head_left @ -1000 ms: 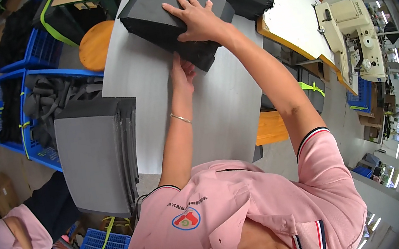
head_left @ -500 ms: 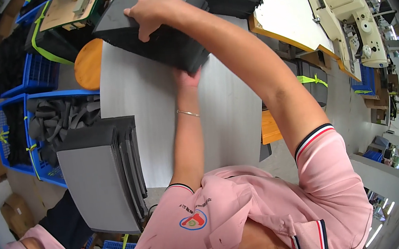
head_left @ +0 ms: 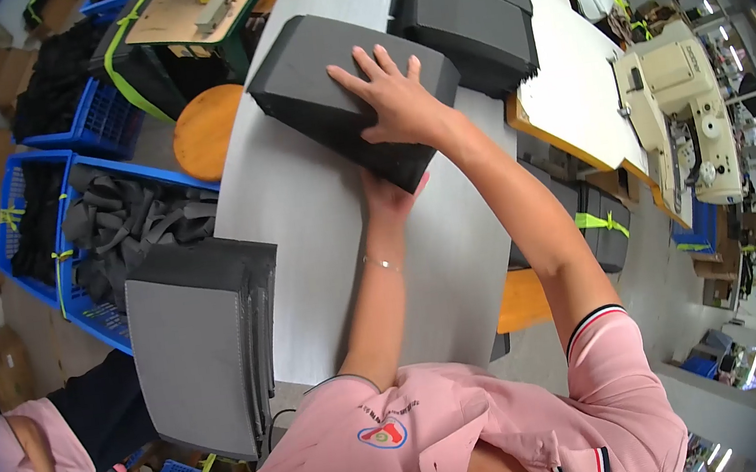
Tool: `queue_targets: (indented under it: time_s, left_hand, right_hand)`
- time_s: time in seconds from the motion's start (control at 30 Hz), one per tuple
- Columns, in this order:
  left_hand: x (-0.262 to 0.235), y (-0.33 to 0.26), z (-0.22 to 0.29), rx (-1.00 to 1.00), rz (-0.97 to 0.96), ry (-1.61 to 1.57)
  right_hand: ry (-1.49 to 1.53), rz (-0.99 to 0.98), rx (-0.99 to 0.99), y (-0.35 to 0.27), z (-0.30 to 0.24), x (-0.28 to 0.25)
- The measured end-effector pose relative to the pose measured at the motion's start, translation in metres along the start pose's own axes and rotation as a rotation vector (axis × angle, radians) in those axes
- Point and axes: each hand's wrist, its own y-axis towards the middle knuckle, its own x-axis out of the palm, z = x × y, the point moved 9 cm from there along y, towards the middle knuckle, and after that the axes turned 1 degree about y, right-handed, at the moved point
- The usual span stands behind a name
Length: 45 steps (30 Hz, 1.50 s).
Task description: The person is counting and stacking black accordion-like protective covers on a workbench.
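A thick stack of dark grey panels is in front of me over the grey table. My right hand lies on its top, fingers stretched and spread, with the thumb down over the near side. Beneath the stack's near corner, my left hand grips it from below; most of its fingers are hidden by the panels, and a bracelet circles the wrist. Another stack of dark panels stands just beyond, at the far right of the table.
At the table's left edge stands another stack of grey panels. Blue crates with dark cut pieces and a round orange stool are on the left. A sewing machine is at right. A co-worker is at lower left.
The stack under my hands has come nearer to me and rightward in the picture, away from the far stack. My hands have moved with it, and the view has shifted slightly.
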Motion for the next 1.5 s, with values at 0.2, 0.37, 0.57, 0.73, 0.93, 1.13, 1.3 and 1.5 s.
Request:
queue_targets:
  time_s: [0.2, 0.37, 0.57, 0.73, 0.93, 1.13, 1.3, 1.5]
  left_hand:
    - [-0.061, -0.047, 0.034, 0.16, 0.218, 0.56]
    - [-0.053, -0.064, 0.044, 0.208, 0.147, 0.63]
    - [-0.046, -0.072, 0.046, 0.156, 0.15, 0.686]
    - [-0.051, -0.107, 0.042, 0.136, 0.183, 0.718]
    - [-0.074, -0.184, 0.028, 0.066, 0.272, 1.069]
    - [-0.05, -0.307, 0.022, -0.097, 0.23, 1.559]
    - [0.05, -0.391, 0.03, -0.149, 0.089, 1.635]
    - [0.186, -0.497, 0.132, 1.065, 0.174, 1.906]
  right_hand:
    - [0.007, -0.03, -0.022, 0.004, 0.013, 0.004]
    - [0.013, 0.032, -0.131, 0.054, -0.006, 0.007]
    - [-0.019, 0.171, -0.16, 0.126, 0.019, 0.009]
    - [-0.067, 0.184, -0.135, 0.171, 0.061, 0.01]
    - [-0.104, 0.227, -0.104, 0.198, 0.111, 0.01]
    - [-0.148, 0.535, -0.121, 0.118, 0.04, 0.014]
    - [0.258, 0.382, -0.063, -0.024, -0.036, 0.129]
    - [1.543, -0.295, 0.458, -0.158, -0.187, 0.231]
